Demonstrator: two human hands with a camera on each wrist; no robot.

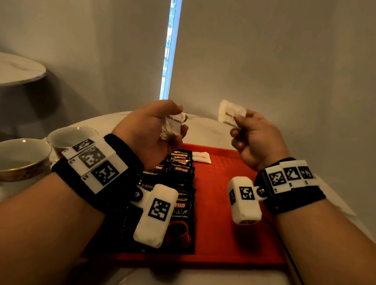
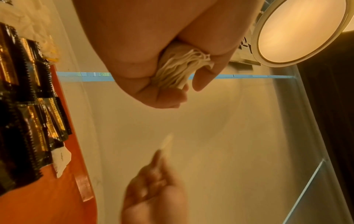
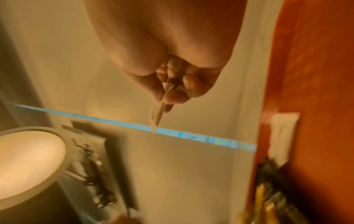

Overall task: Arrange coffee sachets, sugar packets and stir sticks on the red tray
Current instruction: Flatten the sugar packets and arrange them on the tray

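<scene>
A red tray (image 1: pixel 227 207) lies on the white table in front of me. Black coffee sachets (image 1: pixel 177 174) run in an overlapping row along its left side. One white sugar packet (image 1: pixel 201 157) lies flat at the tray's far edge, beside the sachets. My left hand (image 1: pixel 162 128) is raised above the tray's far left and grips a bundle of white sugar packets (image 1: pixel 173 126); their stacked edges (image 2: pixel 178 69) show in the left wrist view. My right hand (image 1: pixel 247 131) is raised on the right and pinches a single sugar packet (image 1: pixel 230 113). No stir sticks are visible.
Two gold-rimmed cups (image 1: pixel 18 155) stand on the table to the left of the tray. A round marble side table (image 1: pixel 15 68) sits further back left. A black cable (image 1: pixel 285 248) runs past the tray's right edge. The wall is close behind.
</scene>
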